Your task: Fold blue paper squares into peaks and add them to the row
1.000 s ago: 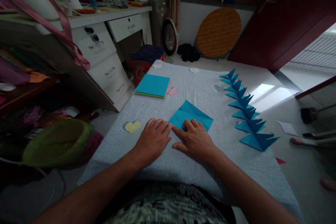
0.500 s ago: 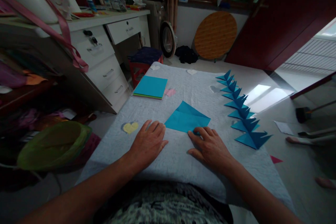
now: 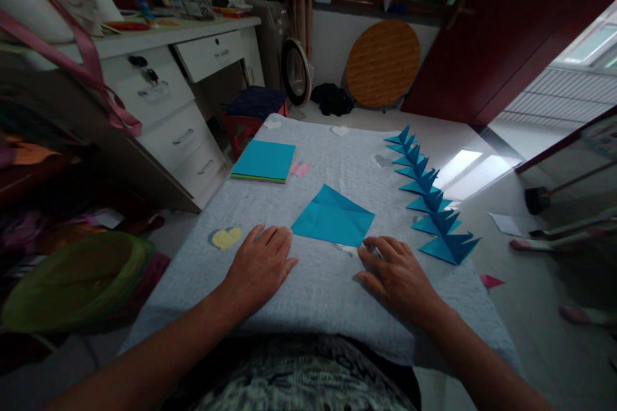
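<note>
A blue sheet of origami paper (image 3: 332, 215) with faint crease lines lies on the cloth-covered table (image 3: 318, 295). My left hand (image 3: 263, 266) rests palm down at its left corner, fingers extended and the fingertips touching or nearly touching the paper. At the lower right corner, my right hand (image 3: 398, 273) lies with slightly bent fingers, thumb apart and nothing visibly gripped. Along the table's right side stands a row of several folded blue paper pieces (image 3: 446, 244) with pointed tips. A stack of square paper (image 3: 264, 160), blue on top, sits at the back left.
A white desk (image 3: 164, 103) with drawers flanks the table on the left, above a bin with a green liner (image 3: 81, 279). Behind are a stool (image 3: 255, 103), an open washing machine door (image 3: 295, 72) and a round wooden board (image 3: 384, 64). A pink paper scrap (image 3: 491, 280) shows at the right.
My right hand has shifted rightward off the paper's lower edge, and that corner now shows more fully. My left hand stays by the left corner. The whole view has turned slightly right.
</note>
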### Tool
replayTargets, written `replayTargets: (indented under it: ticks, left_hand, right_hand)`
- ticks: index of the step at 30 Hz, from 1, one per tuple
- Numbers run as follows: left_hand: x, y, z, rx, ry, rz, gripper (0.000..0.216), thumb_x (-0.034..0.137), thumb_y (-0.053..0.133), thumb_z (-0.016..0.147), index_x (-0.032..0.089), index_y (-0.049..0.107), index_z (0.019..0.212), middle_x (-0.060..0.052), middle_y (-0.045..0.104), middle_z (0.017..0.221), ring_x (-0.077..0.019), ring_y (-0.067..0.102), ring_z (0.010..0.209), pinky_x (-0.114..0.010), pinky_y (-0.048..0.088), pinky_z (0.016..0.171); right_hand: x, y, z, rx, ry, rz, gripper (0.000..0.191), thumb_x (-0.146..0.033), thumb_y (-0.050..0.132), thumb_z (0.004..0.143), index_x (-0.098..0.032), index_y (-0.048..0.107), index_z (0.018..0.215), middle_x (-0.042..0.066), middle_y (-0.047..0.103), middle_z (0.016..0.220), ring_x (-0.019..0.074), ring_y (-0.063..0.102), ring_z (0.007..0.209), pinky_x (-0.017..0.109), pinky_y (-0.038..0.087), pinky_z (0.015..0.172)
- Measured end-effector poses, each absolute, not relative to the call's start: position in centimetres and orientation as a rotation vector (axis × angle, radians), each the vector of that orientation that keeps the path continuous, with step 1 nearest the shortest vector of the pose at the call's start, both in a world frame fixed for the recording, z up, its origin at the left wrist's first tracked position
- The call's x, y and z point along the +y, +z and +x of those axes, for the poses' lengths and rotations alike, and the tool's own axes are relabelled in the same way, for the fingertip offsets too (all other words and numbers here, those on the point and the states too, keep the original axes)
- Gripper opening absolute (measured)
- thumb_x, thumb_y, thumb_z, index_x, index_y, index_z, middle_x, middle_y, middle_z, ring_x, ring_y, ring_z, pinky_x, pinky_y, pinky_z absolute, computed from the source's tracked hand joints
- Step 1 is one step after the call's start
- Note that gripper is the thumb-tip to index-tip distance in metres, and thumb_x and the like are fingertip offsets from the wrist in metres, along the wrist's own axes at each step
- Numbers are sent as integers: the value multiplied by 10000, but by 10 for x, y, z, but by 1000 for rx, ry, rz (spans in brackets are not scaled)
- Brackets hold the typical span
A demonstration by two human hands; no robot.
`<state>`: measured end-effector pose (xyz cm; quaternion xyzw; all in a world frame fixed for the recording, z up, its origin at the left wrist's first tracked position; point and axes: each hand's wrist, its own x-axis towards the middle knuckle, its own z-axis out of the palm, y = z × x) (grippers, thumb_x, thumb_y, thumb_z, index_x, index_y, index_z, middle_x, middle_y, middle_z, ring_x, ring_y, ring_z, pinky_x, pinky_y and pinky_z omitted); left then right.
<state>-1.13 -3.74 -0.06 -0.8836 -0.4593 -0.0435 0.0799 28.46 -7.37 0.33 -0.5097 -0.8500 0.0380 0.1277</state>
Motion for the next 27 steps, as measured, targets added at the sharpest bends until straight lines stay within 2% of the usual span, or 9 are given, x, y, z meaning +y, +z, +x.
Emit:
replayTargets:
  ticks: [5,9,12,15,18,20,23,25,27]
  left_hand:
    - [-37,-4,-14,-1392,-224,-2674,351,296,610,915,119,609,1218,-147,652,1190,-303,585,1092,-454,443,990]
    - [-33,-3,-12,-1479,-290,-2686,413,298,609,906,135,538,1279,-152,642,1212,-306,586,1099,-447,480,931]
    - [-28,0,-4,-1542,-407,-2709,541,262,626,878,156,436,1373,-153,603,1280,-309,583,1121,-450,500,928]
    - [-21,7,10,-1538,-580,-2858,627,188,612,861,175,352,1431,-151,510,1409,-284,545,1242,-414,504,978]
    - [-13,17,29,-1542,-697,-3065,625,180,612,853,203,363,1425,-131,484,1440,-246,593,1183,-369,544,906]
    - [-7,22,40,-1513,-788,-3150,527,145,612,837,198,467,1341,-109,542,1372,-225,623,1103,-350,549,875]
    - [4,25,50,-1410,-892,-3183,212,58,540,828,188,628,971,-53,664,1066,-193,641,972,-339,530,877]
    - [11,24,48,-1346,-1016,-3169,208,20,511,808,183,622,875,-44,671,993,-184,639,964,-334,520,889]
    - [17,24,42,-1280,-1185,-3166,238,1,492,793,181,620,881,-52,672,1054,-177,634,1021,-330,514,919]
  right_hand:
    - [-52,9,283,-2262,302,-1527,206,-279,547,957,-204,688,826,80,668,1029,239,590,988,411,431,898]
    - [-32,5,272,-2121,156,-1728,142,-335,640,873,-198,668,900,88,628,974,267,553,931,410,413,820]
    - [-26,-2,262,-2085,169,-1785,125,-328,668,828,-205,663,846,79,608,923,265,529,885,387,390,769]
    - [-27,-5,255,-2036,287,-1668,53,-230,627,837,-212,636,788,61,607,902,249,522,892,386,387,791]
    - [-33,-3,250,-1983,256,-1477,66,-210,580,879,-221,627,834,61,619,952,250,522,954,415,390,859]
    - [-36,0,246,-2000,178,-1370,89,-218,556,908,-226,628,856,61,629,964,251,523,986,434,380,909]
    - [-39,0,244,-2075,77,-1263,83,-233,554,925,-225,632,897,64,651,1011,254,523,1054,451,363,982]
    - [-38,-1,246,-2109,11,-1244,134,-276,590,911,-221,631,1026,87,646,1128,277,507,1144,485,341,1038]
    - [-35,-3,252,-2119,-58,-1280,322,-301,614,891,-217,591,1201,117,605,1256,311,471,1240,539,299,1088]
